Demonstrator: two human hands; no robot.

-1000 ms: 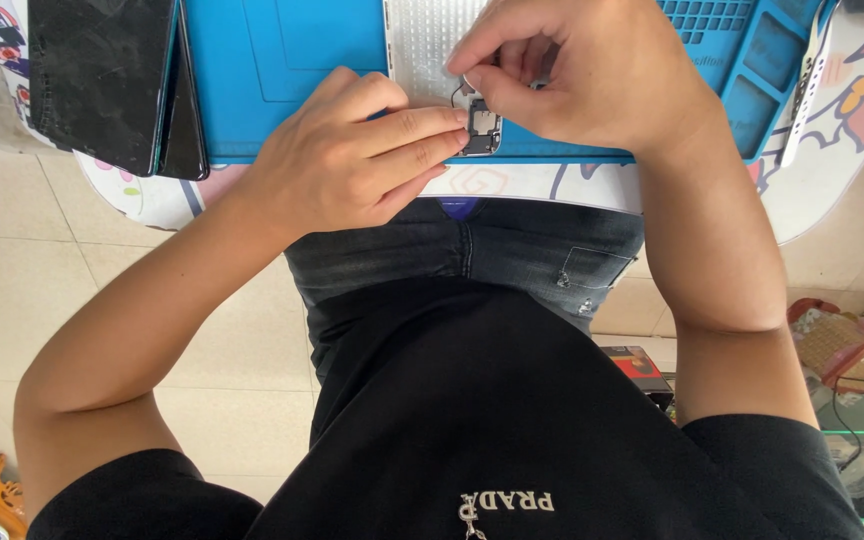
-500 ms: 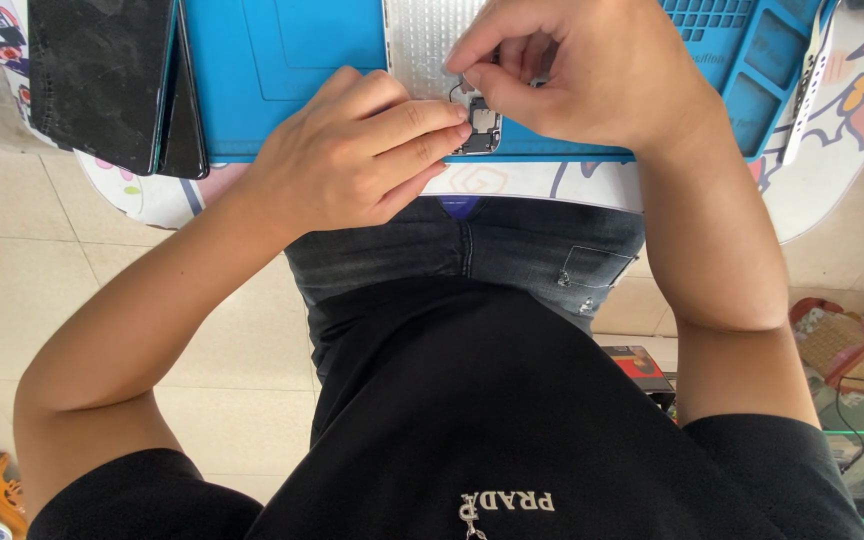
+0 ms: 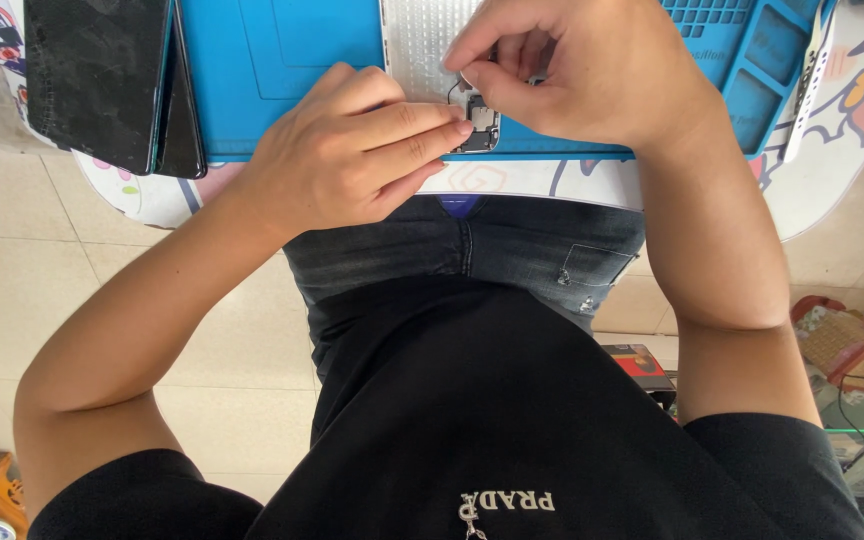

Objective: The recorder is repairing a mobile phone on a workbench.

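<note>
A: Status on the hands?

B: Left hand [image 3: 352,150] lies flat, fingertips [image 3: 452,130] pressing down a small metal-framed component [image 3: 479,125] at the near edge of the blue work mat [image 3: 282,70]. Right hand [image 3: 592,70] is pinched shut just above it, thumb and forefinger together on something too small to make out. The hands nearly touch.

A: How to do it well?

B: My read: keep the left fingers as a steady clamp, wrists resting on the mat, and work the pinch in small moves only.

A: Clearance?

B: Tight. The part sits right at the mat's near edge, the table rim [image 3: 512,185] just beyond, then lap and floor. A slip toward the body loses it. Dark phone panels [image 3: 102,80] overhang the left side, well apart. The perforated silver plate [image 3: 422,40] lies directly behind the part. Open mat lies to the left.
</note>
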